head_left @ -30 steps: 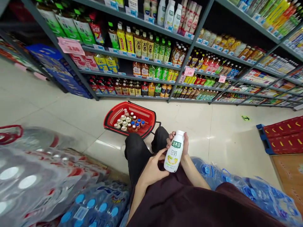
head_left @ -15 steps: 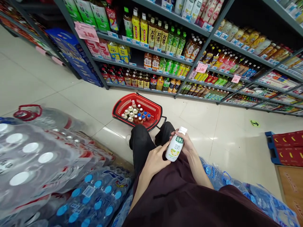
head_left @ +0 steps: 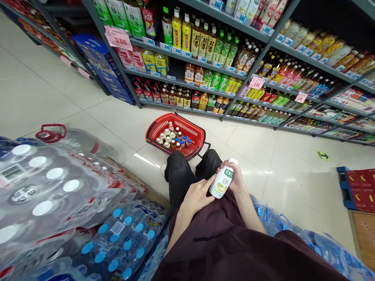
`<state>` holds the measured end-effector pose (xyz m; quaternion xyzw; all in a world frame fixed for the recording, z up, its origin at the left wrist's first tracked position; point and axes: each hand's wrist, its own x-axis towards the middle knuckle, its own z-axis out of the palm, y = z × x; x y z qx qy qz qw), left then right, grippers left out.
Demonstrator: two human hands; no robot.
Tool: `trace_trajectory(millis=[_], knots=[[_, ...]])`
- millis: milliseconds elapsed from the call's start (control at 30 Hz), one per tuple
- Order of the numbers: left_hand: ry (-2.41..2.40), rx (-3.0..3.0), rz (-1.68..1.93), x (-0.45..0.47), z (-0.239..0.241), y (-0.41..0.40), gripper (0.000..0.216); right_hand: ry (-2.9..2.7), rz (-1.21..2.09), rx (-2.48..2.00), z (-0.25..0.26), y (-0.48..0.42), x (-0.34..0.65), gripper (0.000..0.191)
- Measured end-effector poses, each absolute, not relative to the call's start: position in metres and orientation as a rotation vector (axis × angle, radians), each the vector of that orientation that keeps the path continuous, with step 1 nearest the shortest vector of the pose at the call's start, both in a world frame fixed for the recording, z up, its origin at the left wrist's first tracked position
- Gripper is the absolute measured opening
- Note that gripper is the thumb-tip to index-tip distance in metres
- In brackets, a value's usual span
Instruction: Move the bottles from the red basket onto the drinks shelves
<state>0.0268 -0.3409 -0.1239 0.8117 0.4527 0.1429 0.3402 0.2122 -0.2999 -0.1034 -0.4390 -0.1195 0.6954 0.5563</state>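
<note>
My btl (head_left: 224, 180): wht, w/ grn logo block (head_left: 229, 173), yel-grn pic (head_left: 220, 188) lower down. My top (head_left: 216, 242): dk maroon; my trousers (head_left: 180, 171): blk. Bskt (head_left: 191, 132): red, blk trim; caps (head_left: 167, 132) inside incl. wht & blue. I also see dk gry shelves (head_left: 180, 80), pink price signs (head_left: 118, 38) w/ red nos., off-wht floor (head_left: 252, 140), yel-grn sticker (head_left: 323, 155) w/ blk arrow, red cartons (head_left: 361, 185) w/ yel crescents.

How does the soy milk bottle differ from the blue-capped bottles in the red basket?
Cap: the soy milk bottle has a white cap; the blue-capped bottles have blue ones. Hold and pose: left hand and right hand grip the soy milk bottle, tilted; the blue-capped bottles stand in the red basket. Shared: all are capped.
</note>
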Motion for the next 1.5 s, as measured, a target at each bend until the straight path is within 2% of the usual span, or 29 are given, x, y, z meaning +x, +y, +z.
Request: trace_trajectory(millis=[500,833,1067,1500], knots=[[1.163,2.214,0.524,0.025,-0.132,-0.342,0.059,-0.319,1.681,-0.978,-0.099,-0.299,0.213,0.008],[1.168,2.174,0.517,0.025,-0.128,-0.342,0.065,-0.267,1.669,-0.994,-0.101,-0.298,0.213,0.011],[1.160,2.157,0.564,0.025,-0.123,-0.343,0.061,-0.190,1.623,-1.003,-0.100,-0.296,0.217,0.009],[1.130,2.026,0.832,0.028,-0.120,-0.345,0.047,-0.074,1.609,-0.936,-0.099,-0.294,0.223,0.009]])
